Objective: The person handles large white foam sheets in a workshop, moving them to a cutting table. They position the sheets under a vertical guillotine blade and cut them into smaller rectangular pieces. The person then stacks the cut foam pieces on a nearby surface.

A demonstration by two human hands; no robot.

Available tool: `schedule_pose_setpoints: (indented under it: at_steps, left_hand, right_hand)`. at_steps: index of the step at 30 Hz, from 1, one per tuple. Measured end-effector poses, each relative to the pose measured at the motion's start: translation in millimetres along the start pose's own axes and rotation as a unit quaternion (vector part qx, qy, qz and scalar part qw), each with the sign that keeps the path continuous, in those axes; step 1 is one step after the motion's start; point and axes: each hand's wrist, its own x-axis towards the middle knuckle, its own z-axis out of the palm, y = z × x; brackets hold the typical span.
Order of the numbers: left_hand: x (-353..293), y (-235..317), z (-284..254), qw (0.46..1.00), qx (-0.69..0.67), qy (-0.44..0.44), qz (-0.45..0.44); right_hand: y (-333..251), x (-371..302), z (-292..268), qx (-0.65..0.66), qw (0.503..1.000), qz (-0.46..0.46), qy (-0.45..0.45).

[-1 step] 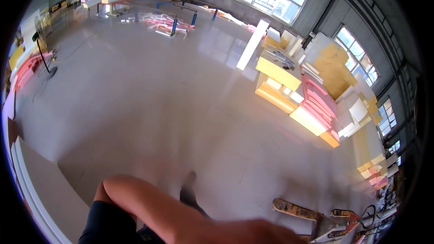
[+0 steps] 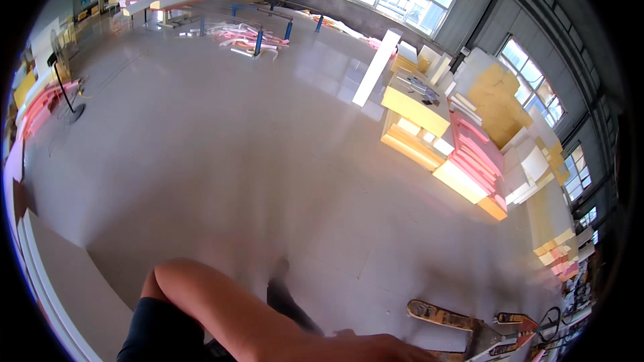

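Observation:
My bent left arm (image 2: pixel 221 302) comes in at the lower edge, with a dark sleeve or garment (image 2: pixel 161 332) beside the elbow. Its forearm crosses in front of me toward the right. At the bottom edge lies my left hand (image 2: pixel 379 347), partly cut off; its fingers are too unclear to show whether they hold anything. Nearest to that hand is a worn orange-brown pallet jack (image 2: pixel 483 332), its forks low over the grey floor. I cannot make out my right hand. A dark leg or foot (image 2: pixel 285 295) shows beyond the forearm.
White boards (image 2: pixel 67 288) lean at the lower left. On the right stand stacked yellow foam blocks (image 2: pixel 416 110) and pink boards (image 2: pixel 473 157). A white panel (image 2: pixel 376 70) stands upright near them. Pink scraps (image 2: pixel 241 33) lie by blue posts at the back. A fan (image 2: pixel 66 87) stands left.
My left hand shows slightly lower and more of its outline is visible. The view has shifted a little; the surroundings stay the same.

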Motion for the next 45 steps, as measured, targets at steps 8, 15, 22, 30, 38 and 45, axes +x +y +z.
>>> schedule_pose_setpoints:
  at_steps: [8, 15, 22, 30, 38, 45]
  left_hand:
    - [74, 77, -238, 0.740, 0.516, 0.356, 0.244]
    - [-139, 91, -456, 0.562, 0.563, 0.574, -0.193]
    - [-174, 118, -705, 0.503, 0.570, 0.628, -0.166]
    - [-105, 50, -969, 0.593, 0.692, 0.362, -0.197]
    - [-106, -39, -1272, 0.546, 0.642, 0.329, -0.427]
    - [-346, -42, -1371, 0.347, 0.453, 0.333, -0.750]
  right_hand:
    - [-357, 46, -166, -0.511, 0.734, -0.407, 0.186]
    - [-698, 57, -285, -0.233, 0.707, -0.564, 0.356]
    - [-702, 265, -445, -0.524, 0.587, -0.467, 0.403]
    - [-797, 241, -429, -0.179, 0.983, -0.048, -0.008]
    - [-1043, 303, -536, -0.301, 0.930, -0.203, 0.057]
    - [-1332, 301, -739, -0.465, 0.735, -0.408, 0.279]
